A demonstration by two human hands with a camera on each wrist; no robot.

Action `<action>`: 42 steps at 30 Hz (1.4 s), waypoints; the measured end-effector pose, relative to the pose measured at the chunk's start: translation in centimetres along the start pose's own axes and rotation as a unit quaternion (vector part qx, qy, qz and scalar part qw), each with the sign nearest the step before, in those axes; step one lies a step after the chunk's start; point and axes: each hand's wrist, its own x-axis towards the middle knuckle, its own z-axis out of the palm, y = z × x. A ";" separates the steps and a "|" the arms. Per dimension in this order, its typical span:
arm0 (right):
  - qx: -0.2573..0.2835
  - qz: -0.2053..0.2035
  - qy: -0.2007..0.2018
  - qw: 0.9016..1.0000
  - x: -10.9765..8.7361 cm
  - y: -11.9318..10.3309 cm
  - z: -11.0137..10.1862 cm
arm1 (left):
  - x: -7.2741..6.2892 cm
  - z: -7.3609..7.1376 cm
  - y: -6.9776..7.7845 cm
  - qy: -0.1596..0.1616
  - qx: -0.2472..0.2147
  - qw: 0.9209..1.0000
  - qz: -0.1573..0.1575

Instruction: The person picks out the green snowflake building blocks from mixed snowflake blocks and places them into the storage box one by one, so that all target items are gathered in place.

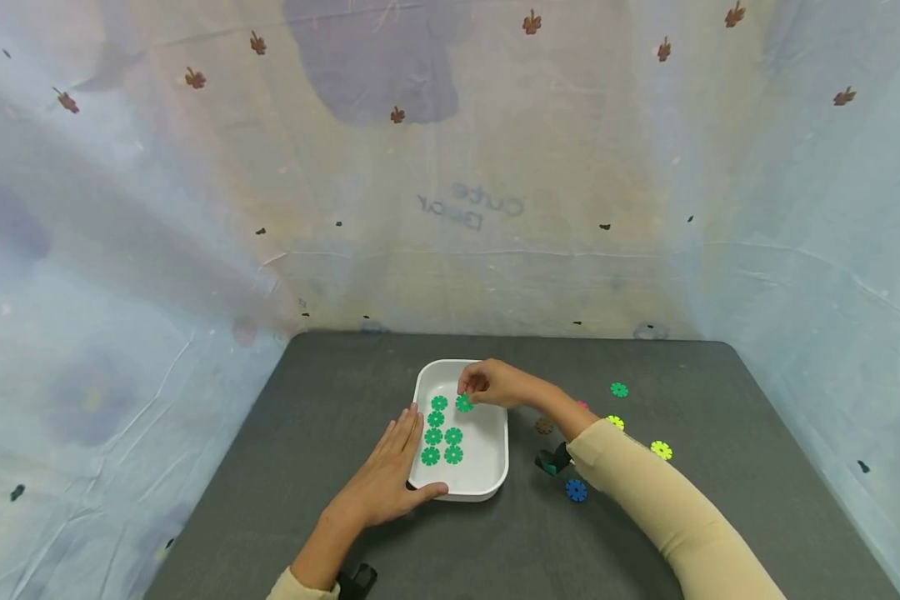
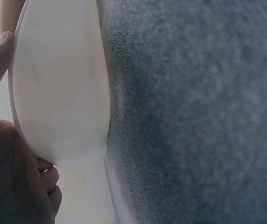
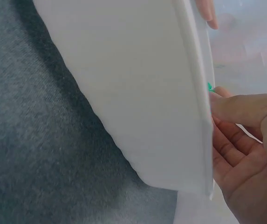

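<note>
A white tray (image 1: 482, 446) lies on the dark table, with several green notched discs (image 1: 432, 436) set out in two columns on its left side. My right hand (image 1: 501, 384) reaches over the tray's far right part and pinches a green notched disc (image 1: 463, 403) between thumb and fingers. In the right wrist view, only a sliver of green shows by the thumb, behind the tray wall. My left hand (image 1: 392, 473) rests along the tray's left rim, fingers extended, its thumb on the near rim. The left wrist view shows that hand against the tray's outer wall (image 2: 61, 84).
Loose notched discs lie right of the tray: a green one (image 1: 619, 389), a blue one (image 1: 576, 490), a brown one (image 1: 543, 426), a yellow one (image 1: 661, 450) and another yellow one (image 1: 615, 422). A pink piece is partly hidden by the right forearm. A patterned curtain (image 1: 450, 292) hangs behind the table.
</note>
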 end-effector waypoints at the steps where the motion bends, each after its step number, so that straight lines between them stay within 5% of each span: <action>1: -0.001 0.004 -0.003 1.000 0.3 0.1 0.1 | 0.0 0.0 0.0 0.000 0.000 1.000 0.000; 25: -0.066 0.057 -0.075 0.993 3.5 0.4 2.0 | 0.0 -0.2 0.1 -0.005 -0.001 1.000 0.003; 36: -0.090 0.075 -0.063 0.991 3.7 0.7 2.6 | 0.0 -0.2 0.0 -0.006 0.001 1.000 0.002; 42: -0.085 0.034 -0.029 0.995 3.2 0.5 2.1 | 0.0 -0.1 0.0 -0.010 0.006 1.000 -0.001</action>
